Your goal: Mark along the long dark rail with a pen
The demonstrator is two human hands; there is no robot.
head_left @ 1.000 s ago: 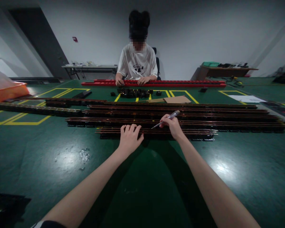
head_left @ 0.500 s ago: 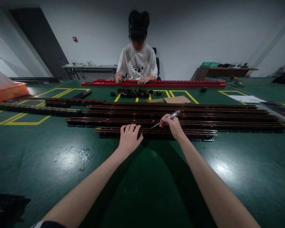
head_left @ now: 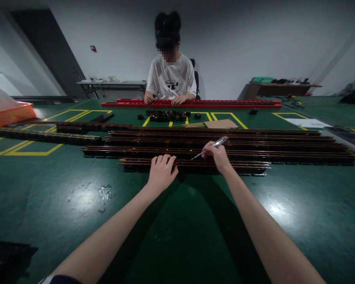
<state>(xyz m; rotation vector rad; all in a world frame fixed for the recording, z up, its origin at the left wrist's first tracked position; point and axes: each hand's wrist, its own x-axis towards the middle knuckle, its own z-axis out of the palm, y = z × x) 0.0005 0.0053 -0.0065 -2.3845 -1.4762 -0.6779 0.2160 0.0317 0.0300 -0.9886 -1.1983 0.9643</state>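
Pressing down on the nearest rail [head_left: 195,165], which lies across the middle of the green bench [head_left: 77,197] toward its near edge, the left hand [head_left: 161,173] rests flat with its fingers loosely curled over the rail's top and grips nothing. Farther right, the right hand [head_left: 217,156] is closed in a pen-like pinch on a clear-handled screwdriver [head_left: 211,146], whose tip slants down and left, close above the rails. Judged from this pose, probing along the rail is in hand; next, the tip must be set exactly while the left hand steadies the rail.
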